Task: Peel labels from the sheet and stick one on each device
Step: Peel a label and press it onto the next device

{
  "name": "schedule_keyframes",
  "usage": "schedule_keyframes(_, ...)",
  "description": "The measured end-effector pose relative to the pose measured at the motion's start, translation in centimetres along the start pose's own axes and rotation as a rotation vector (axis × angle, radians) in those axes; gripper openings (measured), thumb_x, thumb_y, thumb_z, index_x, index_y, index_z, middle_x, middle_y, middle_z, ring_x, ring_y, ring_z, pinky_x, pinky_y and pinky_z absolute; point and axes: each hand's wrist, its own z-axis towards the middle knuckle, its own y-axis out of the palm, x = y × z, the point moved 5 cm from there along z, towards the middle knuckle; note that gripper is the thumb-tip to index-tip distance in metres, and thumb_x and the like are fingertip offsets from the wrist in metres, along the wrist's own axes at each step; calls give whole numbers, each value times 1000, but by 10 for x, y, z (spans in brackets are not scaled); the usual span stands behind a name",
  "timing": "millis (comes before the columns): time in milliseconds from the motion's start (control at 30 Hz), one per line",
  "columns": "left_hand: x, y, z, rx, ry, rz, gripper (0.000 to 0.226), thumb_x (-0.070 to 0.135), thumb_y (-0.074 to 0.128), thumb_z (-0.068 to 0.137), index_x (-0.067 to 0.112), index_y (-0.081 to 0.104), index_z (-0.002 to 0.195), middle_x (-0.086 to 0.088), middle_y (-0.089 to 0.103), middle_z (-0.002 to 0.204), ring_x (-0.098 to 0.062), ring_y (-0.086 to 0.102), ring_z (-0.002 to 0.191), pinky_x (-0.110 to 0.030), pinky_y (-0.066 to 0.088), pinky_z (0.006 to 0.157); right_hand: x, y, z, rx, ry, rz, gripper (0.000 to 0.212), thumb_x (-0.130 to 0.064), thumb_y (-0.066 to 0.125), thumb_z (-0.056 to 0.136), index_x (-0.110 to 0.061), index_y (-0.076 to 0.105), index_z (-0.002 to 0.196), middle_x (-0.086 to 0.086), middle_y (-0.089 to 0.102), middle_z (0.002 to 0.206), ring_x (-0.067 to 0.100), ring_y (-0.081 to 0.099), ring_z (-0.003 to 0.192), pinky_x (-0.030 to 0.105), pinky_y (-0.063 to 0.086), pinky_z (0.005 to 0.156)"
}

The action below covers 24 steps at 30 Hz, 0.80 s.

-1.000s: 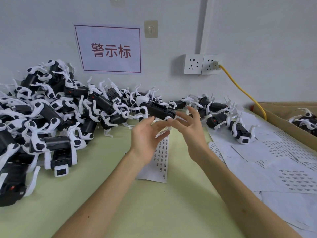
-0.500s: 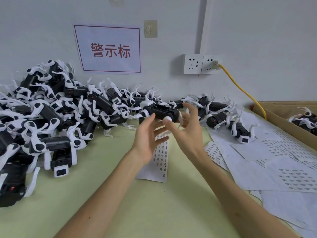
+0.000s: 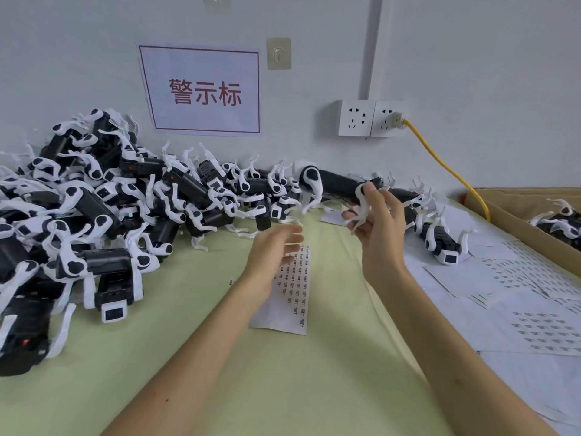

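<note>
Device (image 3: pixel 338 185): now raised, beyond the far end of the label sheet (image 3: pixel 294 291).
Right hand (image 3: pixel 377 228): fingers clamped on its white leg.
Left hand (image 3: pixel 272 250): released, fingers apart, over the sheet; peeling likely next.

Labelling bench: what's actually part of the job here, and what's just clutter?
Job: device in right hand; left hand; label sheet; device pile.
Clutter: wall sign; sockets; yellow cable; cardboard box; loose sheets.
</note>
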Motion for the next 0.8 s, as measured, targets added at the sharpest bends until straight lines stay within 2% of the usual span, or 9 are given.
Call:
schedule_keyframes(100,3,-3,2,-54,-104,-293,31,28,46,103,8,69,108,-15,78,95,-28,73,80,-34,58,75,3,5,4,-137,117,117,73,-45,79,75,-11,55,135,2,60,100,17,62,63,26,51,62)
schedule_keyframes(200,12,0,-2,-123,-43,-318,39,31,42,104,11,75,97,-16,75,86,-28,68,68,-31,57,61,4,10,4,-243,104,30,78,-42,79,77,-10,51,141,4,62,107,17,62,65,27,53,69)
schedule_keyframes(267,16,6,-6,-238,-42,-389,48,34,41,104,13,78,82,-18,73,83,-30,69,70,-33,59,62,3,12,3,-267,88,-24,72,-42,77,79,-14,52,141,5,63,116,18,63,68,27,54,73)
schedule_keyframes(367,21,13,-15,-438,-86,-474,44,33,43,99,7,76,83,-20,69,82,-33,67,72,-37,59,67,-1,12,1,-282,80,4,74,-39,74,84,-10,47,147,1,61,111,16,60,64,26,53,69)
schedule_keyframes(467,23,20,-22,-629,-124,-514,46,30,38,100,1,74,92,-21,67,89,-33,63,80,-40,55,75,-9,10,-1,-288,56,27,61,-30,71,93,-18,46,148,-2,63,109,13,62,63,25,55,70)
schedule_keyframes(533,21,24,-27,-726,-153,-468,50,38,43,98,-1,74,103,-21,69,97,-33,67,87,-44,53,83,-14,11,-5,-320,17,-26,62,-29,70,92,-23,46,149,-8,68,107,10,69,76,25,58,75)
schedule_keyframes(667,14,26,-25,-656,-134,-336,39,42,57,96,14,77,114,-11,72,111,-27,70,86,-44,58,75,-13,20,-16,-467,-86,-262,70,-35,67,86,-28,41,151,-2,74,111,24,69,105,43,56,94)
schedule_keyframes(733,10,24,-18,-553,-105,-349,37,41,55,100,15,75,117,-8,70,112,-21,68,81,-41,58,74,-9,21,-17,-419,-165,-423,72,-44,69,86,-31,40,151,-5,70,122,14,66,114,41,53,97)
schedule_keyframes(800,6,18,-10,-408,-99,-374,38,42,56,99,13,74,114,-4,71,107,-17,66,77,-37,55,72,-10,18,-15,-303,-306,-596,69,-46,73,88,-33,43,149,-14,64,129,4,57,124,31,45,102)
